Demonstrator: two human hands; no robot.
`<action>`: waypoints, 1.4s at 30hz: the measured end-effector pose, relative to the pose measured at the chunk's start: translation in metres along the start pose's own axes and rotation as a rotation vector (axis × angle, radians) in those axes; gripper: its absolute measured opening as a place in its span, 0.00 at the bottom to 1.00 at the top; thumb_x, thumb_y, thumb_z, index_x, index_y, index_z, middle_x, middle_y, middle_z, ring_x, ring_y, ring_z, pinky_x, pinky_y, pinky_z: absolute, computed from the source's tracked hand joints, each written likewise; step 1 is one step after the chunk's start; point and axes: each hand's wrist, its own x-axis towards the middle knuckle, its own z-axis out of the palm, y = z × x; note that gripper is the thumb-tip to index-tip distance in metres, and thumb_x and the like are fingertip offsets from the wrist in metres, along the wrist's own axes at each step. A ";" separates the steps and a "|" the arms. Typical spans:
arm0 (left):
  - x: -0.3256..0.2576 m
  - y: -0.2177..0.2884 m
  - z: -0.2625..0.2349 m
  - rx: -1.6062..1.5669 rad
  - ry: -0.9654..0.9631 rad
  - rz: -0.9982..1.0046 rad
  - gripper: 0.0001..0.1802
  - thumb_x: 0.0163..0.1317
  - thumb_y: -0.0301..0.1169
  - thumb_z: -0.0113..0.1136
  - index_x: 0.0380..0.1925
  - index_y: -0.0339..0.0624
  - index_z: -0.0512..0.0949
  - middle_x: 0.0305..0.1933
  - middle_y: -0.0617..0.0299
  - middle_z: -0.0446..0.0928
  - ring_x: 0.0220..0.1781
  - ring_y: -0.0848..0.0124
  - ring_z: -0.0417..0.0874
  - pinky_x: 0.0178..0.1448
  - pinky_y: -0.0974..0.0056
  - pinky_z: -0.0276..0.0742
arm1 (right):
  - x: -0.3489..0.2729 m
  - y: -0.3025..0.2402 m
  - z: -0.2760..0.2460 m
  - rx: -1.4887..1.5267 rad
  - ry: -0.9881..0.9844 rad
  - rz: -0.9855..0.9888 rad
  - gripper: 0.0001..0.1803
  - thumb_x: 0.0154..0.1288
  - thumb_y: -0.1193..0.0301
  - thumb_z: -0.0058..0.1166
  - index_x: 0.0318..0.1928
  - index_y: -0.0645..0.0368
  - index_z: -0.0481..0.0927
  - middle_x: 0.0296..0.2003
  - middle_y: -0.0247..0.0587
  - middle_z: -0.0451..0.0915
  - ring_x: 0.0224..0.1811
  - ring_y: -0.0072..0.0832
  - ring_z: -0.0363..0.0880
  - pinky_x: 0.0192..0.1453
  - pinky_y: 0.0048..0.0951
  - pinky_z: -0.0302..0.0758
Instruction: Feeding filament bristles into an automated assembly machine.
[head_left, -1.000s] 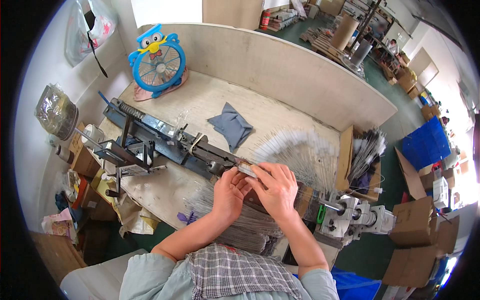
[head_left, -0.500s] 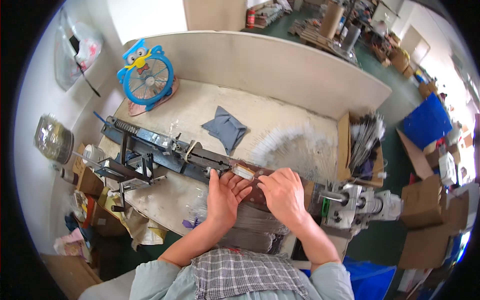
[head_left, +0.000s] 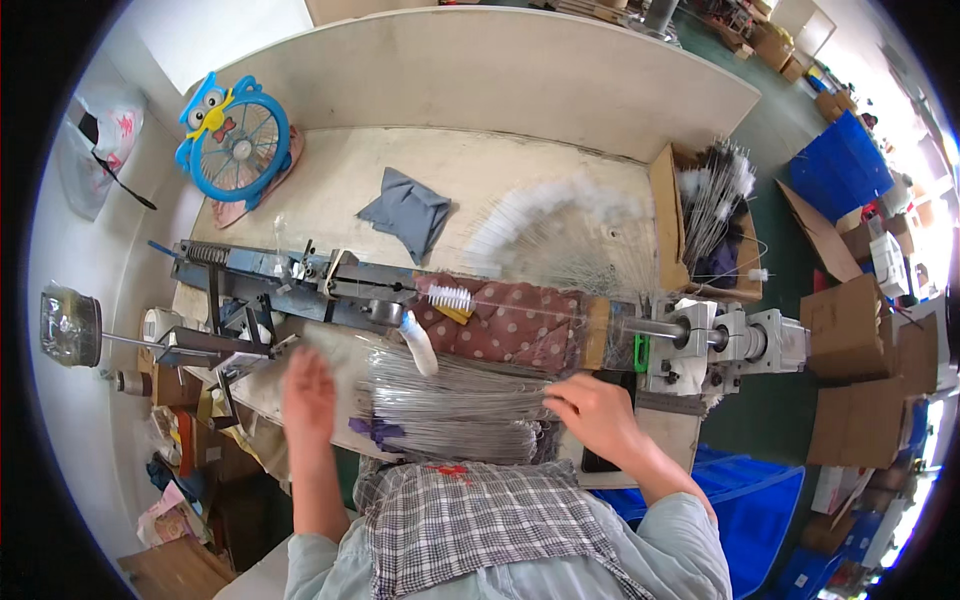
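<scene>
My left hand [head_left: 308, 390], blurred by motion, hangs left of the wire bundle, its fingers pointing away from me with nothing seen in them. At the bundle's right end, my right hand [head_left: 600, 412] pinches at the looped end of a wire. The bundle of thin twisted wires [head_left: 455, 395] lies across the near side of the bench. Beyond it, a white bristle brush [head_left: 450, 298] sits over a brown polka-dot cloth [head_left: 530, 325], its thin stem running right toward a metal spindle [head_left: 655, 326]. A white tube-shaped thing with a blue end [head_left: 418, 345] is between brush and bundle.
A long clamping fixture [head_left: 330, 275] crosses the bench. A crank-handled frame [head_left: 225, 345] stands left, a blue fan [head_left: 238, 147] far left. Grey cloth [head_left: 408, 212] and white brushes [head_left: 540, 220] lie behind. A carton [head_left: 668, 215] holds more brushes at right.
Both hands have left the white brush, which they were around before. My left hand has swung left, and my right hand has come nearer me to the wires. The view has shifted.
</scene>
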 end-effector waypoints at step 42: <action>-0.082 0.015 0.098 0.151 -0.745 -0.435 0.23 0.71 0.45 0.39 0.36 0.38 0.77 0.23 0.57 0.77 0.16 0.68 0.75 0.25 0.65 0.74 | 0.019 -0.016 -0.124 -0.606 0.215 0.022 0.13 0.49 0.84 0.49 0.37 0.62 0.78 0.33 0.44 0.76 0.36 0.40 0.76 0.39 0.36 0.75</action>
